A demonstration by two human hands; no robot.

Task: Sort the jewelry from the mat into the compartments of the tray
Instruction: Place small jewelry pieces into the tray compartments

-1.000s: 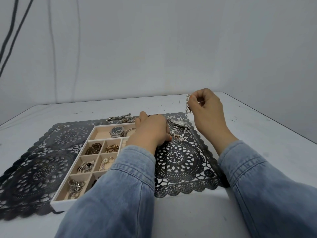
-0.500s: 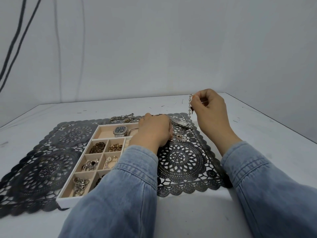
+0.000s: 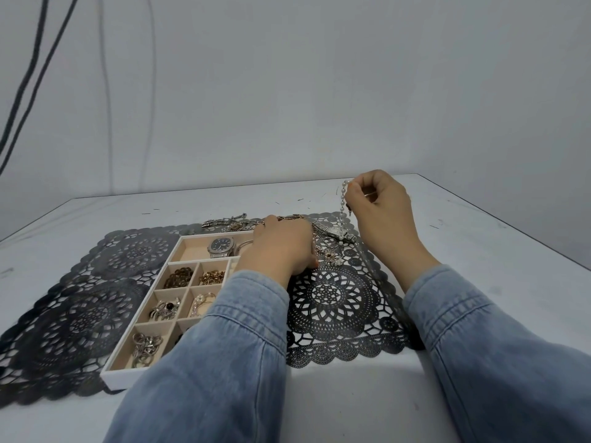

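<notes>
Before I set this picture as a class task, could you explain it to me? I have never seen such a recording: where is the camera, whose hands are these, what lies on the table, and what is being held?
There is no machine here: a person in denim sleeves works with bare hands. The one picture comes from a camera worn on that person's head, looking forward and down. On the white table lies a black lace-pattern mat, and on it a white tray whose compartments hold rings, chains and a dark-faced watch. More jewelry, including a silver watch, lies unsorted near the mat's far edge. The right hand pinches a pearl strand, which hangs down toward that pile. The left hand rests knuckles-up at the tray's far right corner; what its fingers touch is hidden.
</notes>
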